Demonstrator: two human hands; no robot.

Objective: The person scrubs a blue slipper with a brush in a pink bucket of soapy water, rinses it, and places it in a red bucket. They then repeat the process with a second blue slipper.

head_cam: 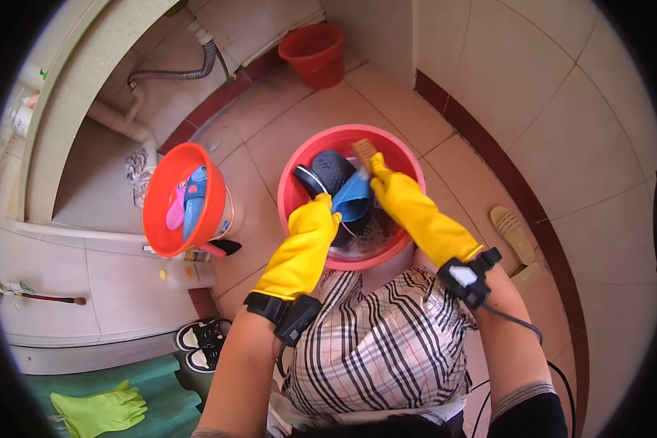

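Observation:
A pink-red plastic basin (293, 159) stands on the floor before me, with soapy water (373, 241) in its bottom. In my left hand (318, 216), in a yellow rubber glove, is a blue slipper (352, 192), tilted over the basin. My right hand (388, 183), gloved the same way, grips a wooden-backed scrubbing brush (364, 149); its lower end is against or close to the slipper's far edge. Dark navy slippers (331, 167) lie in the basin behind the blue one. My gloves hide part of the basin's contents.
An orange-red basin (151, 208) holding blue and pink slippers rests on a bucket (232, 213) at left. Behind stands a red perforated wastebasket (313, 55). Beige slippers (512, 232) lie at right. Black-and-white shoes (201, 345) and green gloves (101, 408) are at lower left; cables trail from my wrists.

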